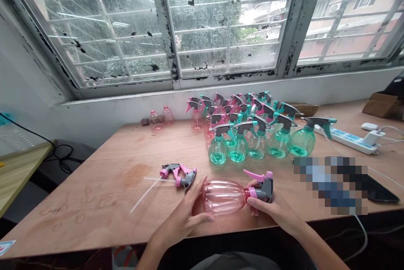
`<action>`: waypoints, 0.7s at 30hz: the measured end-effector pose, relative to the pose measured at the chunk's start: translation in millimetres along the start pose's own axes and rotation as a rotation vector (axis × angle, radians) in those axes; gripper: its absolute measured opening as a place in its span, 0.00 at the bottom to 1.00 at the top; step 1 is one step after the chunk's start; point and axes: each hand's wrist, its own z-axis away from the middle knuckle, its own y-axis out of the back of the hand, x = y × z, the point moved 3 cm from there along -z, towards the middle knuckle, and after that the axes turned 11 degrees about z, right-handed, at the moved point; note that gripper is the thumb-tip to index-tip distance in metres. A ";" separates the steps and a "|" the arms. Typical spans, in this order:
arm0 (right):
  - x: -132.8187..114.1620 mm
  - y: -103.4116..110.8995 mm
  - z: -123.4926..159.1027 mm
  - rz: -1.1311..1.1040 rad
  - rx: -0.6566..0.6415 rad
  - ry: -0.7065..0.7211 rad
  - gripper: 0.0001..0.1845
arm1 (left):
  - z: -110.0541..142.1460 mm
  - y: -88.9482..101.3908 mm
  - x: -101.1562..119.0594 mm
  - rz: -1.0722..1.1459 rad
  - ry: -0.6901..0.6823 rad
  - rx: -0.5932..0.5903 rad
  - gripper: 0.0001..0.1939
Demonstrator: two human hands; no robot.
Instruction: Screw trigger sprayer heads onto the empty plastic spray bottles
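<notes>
A clear pink spray bottle (224,196) is held on its side just above the table's front part, its base to the left and its grey-and-pink trigger head (264,190) to the right. My left hand (186,215) curls around the base, thumb below and fingers at the far side. At the neck, my right hand (271,209) pinches the pink collar between thumb and fingers. Beyond my left hand lie two loose trigger heads (186,178) in pink and grey, with thin clear dip tubes pointing left.
Several green spray bottles (238,152) and pink ones (196,120) stand grouped at the back of the wooden table (104,177). Two headless pink bottles (157,120) are near the wall. A power strip (350,138), a cardboard box (380,105) and a dark phone (383,190) lie right.
</notes>
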 end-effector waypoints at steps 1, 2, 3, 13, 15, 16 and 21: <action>-0.5 0.3 0.2 -0.002 0.003 0.000 0.20 | -0.4 -0.8 -0.8 0.026 -0.004 -0.003 0.48; -1.0 0.4 0.3 -0.002 0.004 -0.001 0.20 | -0.9 -1.7 -2.0 0.055 -0.009 -0.010 0.48; -1.4 0.5 0.3 -0.002 0.003 -0.001 0.20 | -1.5 -2.7 -3.3 0.084 -0.017 -0.018 0.48; 0.8 2.3 2.5 0.090 -0.021 -0.020 0.20 | -2.4 -3.1 -1.6 -0.036 -0.073 0.018 0.42; 0.1 3.4 3.8 0.119 -0.020 -0.019 0.19 | -1.8 -3.3 -1.0 -0.003 -0.080 0.006 0.41; -0.3 3.7 4.3 0.128 -0.018 -0.022 0.19 | -1.8 -3.9 -1.0 0.029 -0.075 -0.003 0.41; 0.5 3.0 4.8 0.118 -0.018 -0.035 0.19 | -2.7 -9.2 0.4 0.233 -0.036 -0.070 0.48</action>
